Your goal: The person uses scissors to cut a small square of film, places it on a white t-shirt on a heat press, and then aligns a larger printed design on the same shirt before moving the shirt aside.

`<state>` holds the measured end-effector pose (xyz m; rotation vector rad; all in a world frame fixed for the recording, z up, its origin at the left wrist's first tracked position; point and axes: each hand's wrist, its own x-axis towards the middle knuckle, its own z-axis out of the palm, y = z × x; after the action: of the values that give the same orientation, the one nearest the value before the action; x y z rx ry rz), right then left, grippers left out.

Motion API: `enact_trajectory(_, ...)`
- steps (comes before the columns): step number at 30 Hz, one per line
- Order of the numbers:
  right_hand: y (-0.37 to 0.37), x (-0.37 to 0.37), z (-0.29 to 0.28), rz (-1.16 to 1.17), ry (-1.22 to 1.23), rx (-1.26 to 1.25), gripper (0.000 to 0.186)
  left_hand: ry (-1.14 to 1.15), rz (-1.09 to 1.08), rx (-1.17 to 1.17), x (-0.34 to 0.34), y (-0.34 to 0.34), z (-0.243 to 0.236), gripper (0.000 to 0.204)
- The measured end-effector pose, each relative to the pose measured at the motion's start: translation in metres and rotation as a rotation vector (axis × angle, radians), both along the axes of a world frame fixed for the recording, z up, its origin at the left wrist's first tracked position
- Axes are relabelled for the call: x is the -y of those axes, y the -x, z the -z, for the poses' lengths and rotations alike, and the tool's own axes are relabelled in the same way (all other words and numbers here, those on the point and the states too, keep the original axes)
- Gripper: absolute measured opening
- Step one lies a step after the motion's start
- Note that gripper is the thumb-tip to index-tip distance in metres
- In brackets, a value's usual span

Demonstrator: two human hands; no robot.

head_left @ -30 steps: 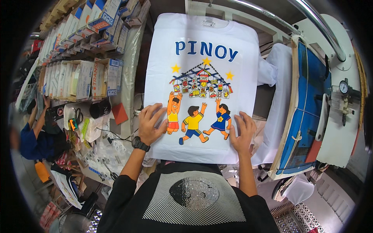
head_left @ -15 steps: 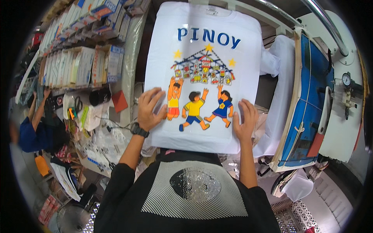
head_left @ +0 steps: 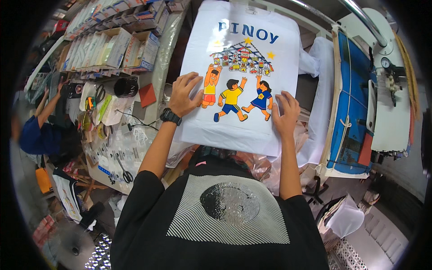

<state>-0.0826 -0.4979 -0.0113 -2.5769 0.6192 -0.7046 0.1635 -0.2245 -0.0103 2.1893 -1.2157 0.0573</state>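
Note:
A white T-shirt (head_left: 198, 58) lies spread flat in front of me. It bears a colourful print (head_left: 234, 99) of three cartoon children under a roof-like design hung with small pictures, with stars and blue lettering above. My left hand (head_left: 184, 95) rests on its left side beside the raised-arm figure, fingers spread, a black watch (head_left: 171, 116) on the wrist. On the right side, my right hand (head_left: 286, 112) lies at the shirt's edge near the girl in blue, fingers apart. Neither hand holds anything. The shirt's lower edge hangs close to my body.
Right of the shirt stands a blue panel (head_left: 348, 103) with a pale frame, next to a machine with a gauge (head_left: 385, 62). At left are boxes of upright packs (head_left: 94, 51), a black mug (head_left: 126, 87), scissors (head_left: 125, 168) and a red square (head_left: 147, 95). Another person (head_left: 42, 135) works far left.
In the picture, the shirt and both hands sit higher as the whole view has shifted. The shirt looks slightly more tilted. Both hands stay on its two sides.

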Motion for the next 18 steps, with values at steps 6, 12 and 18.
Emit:
enact_trajectory(6, 0.002, 0.000, -0.001, 0.017, 0.047, 0.002, 0.030, 0.018, 0.007, 0.056, -0.001, 0.001, 0.005, 0.042)
enact_trajectory(12, 0.005, -0.001, 0.004, 0.005, 0.042, 0.004, 0.033, 0.020, 0.007, 0.065, -0.004, 0.005, 0.009, 0.044)
enact_trajectory(18, 0.006, -0.001, 0.007, 0.017, 0.042, -0.001, 0.035, 0.031, 0.023, 0.046, -0.003, 0.003, 0.012, 0.045)
